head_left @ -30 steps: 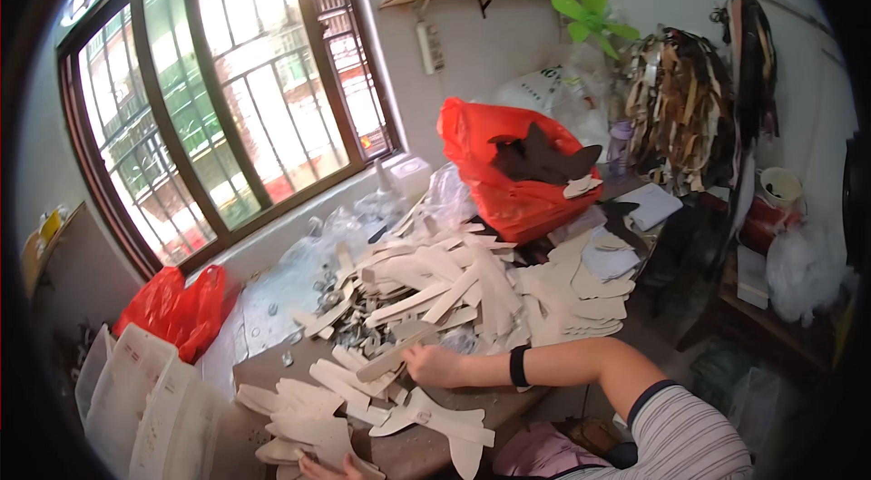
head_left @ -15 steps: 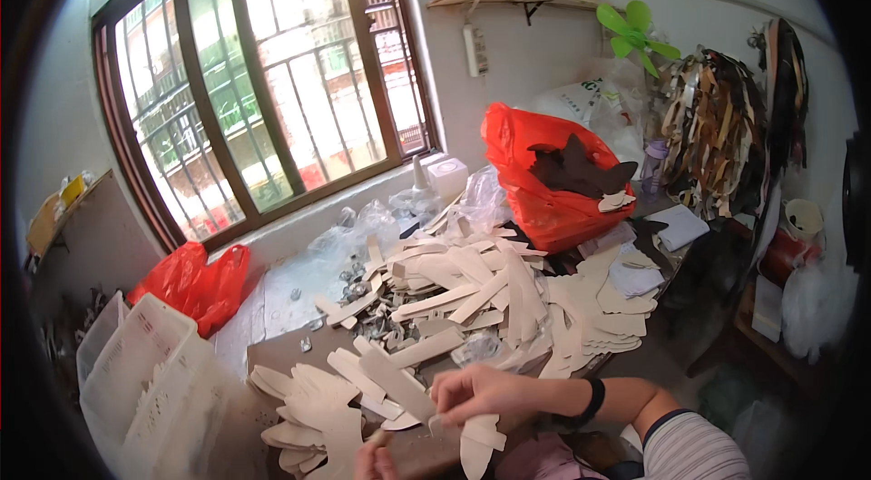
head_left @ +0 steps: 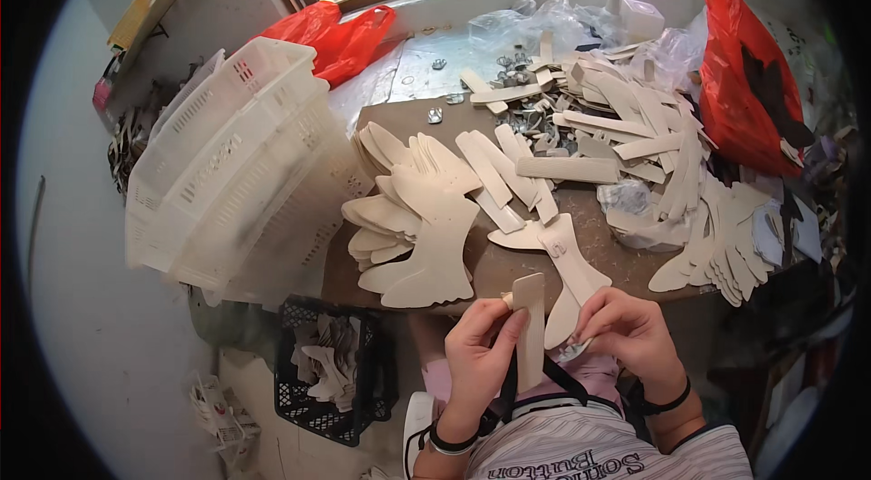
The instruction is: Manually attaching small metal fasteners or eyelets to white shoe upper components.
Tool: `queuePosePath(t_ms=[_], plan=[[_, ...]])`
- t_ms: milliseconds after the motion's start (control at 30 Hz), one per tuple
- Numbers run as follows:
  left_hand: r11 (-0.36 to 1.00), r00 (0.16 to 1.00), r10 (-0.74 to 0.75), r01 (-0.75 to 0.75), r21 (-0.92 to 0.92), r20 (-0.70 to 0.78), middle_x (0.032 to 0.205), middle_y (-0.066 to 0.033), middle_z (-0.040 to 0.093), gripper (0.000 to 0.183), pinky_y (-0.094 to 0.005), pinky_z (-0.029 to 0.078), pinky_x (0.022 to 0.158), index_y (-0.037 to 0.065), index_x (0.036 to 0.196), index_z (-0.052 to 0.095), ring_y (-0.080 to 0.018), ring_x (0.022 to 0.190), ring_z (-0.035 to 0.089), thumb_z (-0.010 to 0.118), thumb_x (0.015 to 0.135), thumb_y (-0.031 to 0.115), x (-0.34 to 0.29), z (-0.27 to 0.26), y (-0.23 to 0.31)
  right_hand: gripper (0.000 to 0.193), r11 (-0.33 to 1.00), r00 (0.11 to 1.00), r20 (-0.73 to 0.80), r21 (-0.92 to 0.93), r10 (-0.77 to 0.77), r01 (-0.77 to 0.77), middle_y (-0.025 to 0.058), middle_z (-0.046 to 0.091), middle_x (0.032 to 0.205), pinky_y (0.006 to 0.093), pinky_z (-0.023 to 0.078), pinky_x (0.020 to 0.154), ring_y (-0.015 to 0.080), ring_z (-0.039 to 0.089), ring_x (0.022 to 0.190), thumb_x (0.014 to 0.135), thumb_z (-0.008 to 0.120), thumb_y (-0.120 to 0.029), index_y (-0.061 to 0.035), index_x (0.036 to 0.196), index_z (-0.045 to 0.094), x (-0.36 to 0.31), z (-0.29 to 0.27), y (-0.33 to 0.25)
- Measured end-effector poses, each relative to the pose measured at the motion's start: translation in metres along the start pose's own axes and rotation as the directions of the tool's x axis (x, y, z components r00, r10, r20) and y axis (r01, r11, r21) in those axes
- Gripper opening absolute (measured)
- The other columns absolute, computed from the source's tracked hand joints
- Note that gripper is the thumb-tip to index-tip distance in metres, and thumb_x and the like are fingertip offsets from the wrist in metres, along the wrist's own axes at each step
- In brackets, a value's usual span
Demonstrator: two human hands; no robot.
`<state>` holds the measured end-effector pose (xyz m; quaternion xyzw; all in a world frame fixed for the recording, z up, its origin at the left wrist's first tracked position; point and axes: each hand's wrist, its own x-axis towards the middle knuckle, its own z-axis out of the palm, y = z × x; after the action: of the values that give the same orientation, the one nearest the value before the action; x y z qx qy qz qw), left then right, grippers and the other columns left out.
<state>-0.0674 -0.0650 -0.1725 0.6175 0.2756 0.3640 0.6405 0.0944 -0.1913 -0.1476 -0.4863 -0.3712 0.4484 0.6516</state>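
Observation:
Upright in my left hand is a cream leather-like strip, pinched between thumb and fingers. To its right, my right hand pinches a small shiny metal buckle, partly hidden by the fingertips. Just beyond my hands, a cream shaped cutout lies at the table's near edge with a buckle-like metal bit on it. A fanned stack of similar cutouts lies to the left. Loose strips are heaped past the hands, and silvery buckles lie among them.
White plastic baskets lean at the table's left. A black crate with cream scraps stands on the floor. More cutouts lie at the right, near a red bag. Another red bag lies by the window.
The view has swung down and left. Both hands are now over my lap at the table edge; the left holds a strip upright, and a metal buckle shows in the right.

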Motion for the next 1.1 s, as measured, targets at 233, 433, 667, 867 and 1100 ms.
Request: queuePosePath(t_ms=[233, 433, 667, 867, 1100], plan=[[0.991, 0.996, -0.032, 0.042, -0.125, 0.079, 0.095, -0.0041, 0.061, 0.019, -0.0199, 0.046, 0.068, -0.008, 0.110, 0.065, -0.0078, 0.080, 0.057, 0.062, 0.091, -0.003, -0.021, 0.003, 0.003, 0.018, 0.967, 0.986, -0.047, -0.209, -0.161, 0.148, 0.0084, 0.063, 0.094, 0.0238, 0.053, 0.073, 0.0131, 0.063, 0.083, 0.080, 0.066, 0.013, 0.0036, 0.096, 0.069, 0.004, 0.012, 0.011], [0.996, 0.992, -0.083, 0.085, -0.020, 0.098, 0.096, -0.0098, 0.065, 0.021, -0.0234, 0.050, 0.075, -0.009, 0.107, 0.067, -0.0130, 0.086, 0.061, 0.066, 0.086, -0.007, -0.031, 0.003, 0.007, 0.017, 0.974, 0.983, -0.091, -0.179, -0.158, 0.140, 0.0092, 0.062, 0.096, 0.0253, 0.055, 0.076, 0.0144, 0.063, 0.087, 0.083, 0.063, 0.012, 0.0043, 0.098, 0.067, 0.001, 0.012, 0.014], [0.995, 0.992, 0.052, -0.061, 0.081, 0.115, 0.096, -0.0120, 0.065, 0.021, -0.0231, 0.049, 0.073, -0.008, 0.105, 0.067, -0.0142, 0.085, 0.062, 0.067, 0.084, -0.009, -0.032, 0.005, 0.004, 0.014, 0.986, 0.987, -0.125, -0.143, -0.099, 0.081, 0.0088, 0.059, 0.099, 0.0251, 0.055, 0.076, 0.0141, 0.062, 0.088, 0.084, 0.061, 0.011, 0.0046, 0.097, 0.064, -0.001, 0.014, 0.013], [0.990, 0.993, 0.090, -0.097, 0.105, 0.076, 0.095, -0.0127, 0.066, 0.021, -0.0233, 0.049, 0.073, -0.008, 0.104, 0.068, -0.0146, 0.085, 0.062, 0.066, 0.083, -0.011, -0.034, 0.005, 0.004, 0.012, 0.985, 0.997, -0.064, -0.168, -0.048, 0.037, 0.0079, 0.059, 0.096, 0.0240, 0.055, 0.074, 0.0124, 0.061, 0.085, 0.084, 0.059, 0.011, 0.0051, 0.095, 0.063, 0.005, 0.015, 0.011], [0.971, 0.988, 0.130, -0.145, 0.192, 0.086, 0.092, -0.0119, 0.066, 0.022, -0.0230, 0.048, 0.070, -0.007, 0.100, 0.068, -0.0141, 0.081, 0.061, 0.072, 0.078, -0.009, -0.031, -0.001, 0.010, 0.014, 0.973, 0.999, -0.004, -0.229, -0.038, 0.036, 0.0074, 0.060, 0.091, 0.0243, 0.055, 0.070, 0.0118, 0.061, 0.081, 0.082, 0.061, 0.012, 0.0036, 0.093, 0.064, 0.011, 0.018, 0.008]])
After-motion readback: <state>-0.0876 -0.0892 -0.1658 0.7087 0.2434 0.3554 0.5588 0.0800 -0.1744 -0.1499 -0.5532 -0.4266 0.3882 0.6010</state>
